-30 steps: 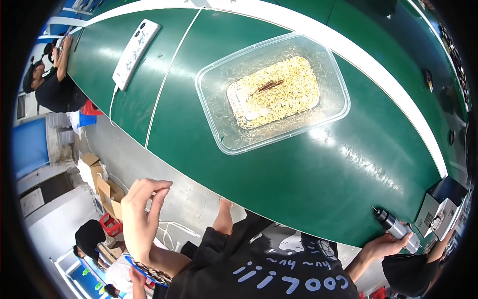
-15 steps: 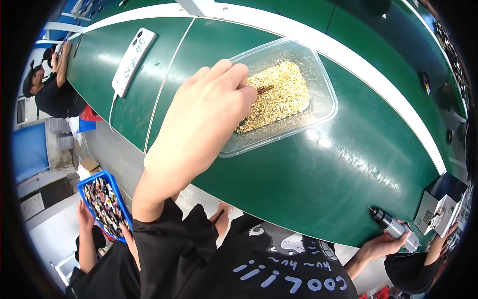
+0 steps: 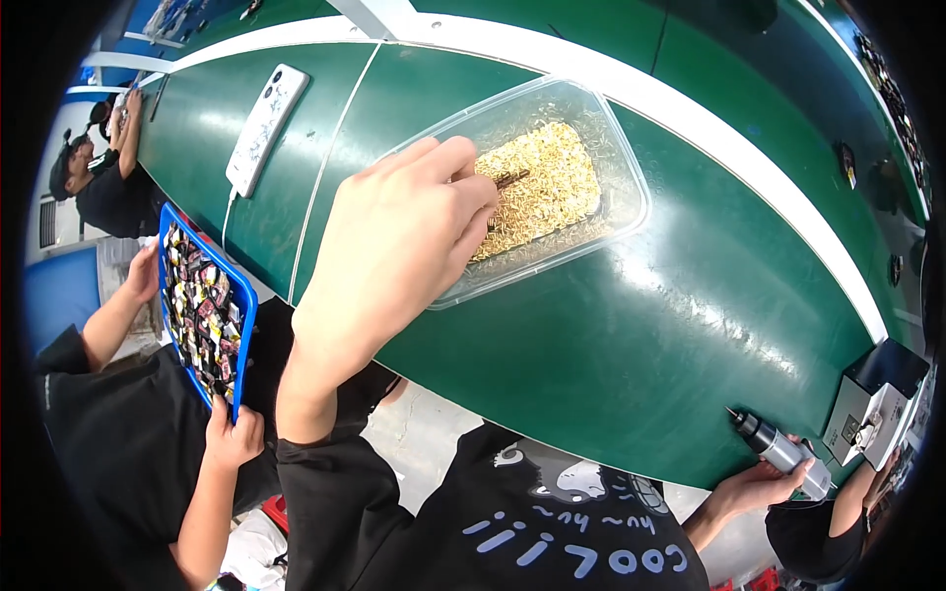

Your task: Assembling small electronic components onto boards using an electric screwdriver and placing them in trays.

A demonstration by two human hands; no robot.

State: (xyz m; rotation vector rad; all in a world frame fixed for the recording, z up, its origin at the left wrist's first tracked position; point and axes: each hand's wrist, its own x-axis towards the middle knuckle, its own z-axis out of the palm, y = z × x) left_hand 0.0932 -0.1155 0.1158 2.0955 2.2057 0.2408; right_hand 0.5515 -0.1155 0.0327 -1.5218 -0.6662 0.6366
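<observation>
My left hand reaches into a clear plastic tub on the green table. Its fingers are bent and pinched together at the left side of a heap of small gold-coloured screw-like pieces. A thin dark brown piece shows at the fingertips; whether they grip it is hidden behind the hand. At the lower right, my right hand is wrapped round a grey and black electric screwdriver, its bit pointing up and left over the table edge.
A white phone with a cable lies on the table at the left. Beside me on the left, another person's hands hold a blue tray of small packets. A box-shaped device stands at the right edge. Another person sits far left.
The other person's blue tray has come up and closer to the table. My left hand stays in the tub, its fingers slightly shifted. The right hand and screwdriver hold still.
</observation>
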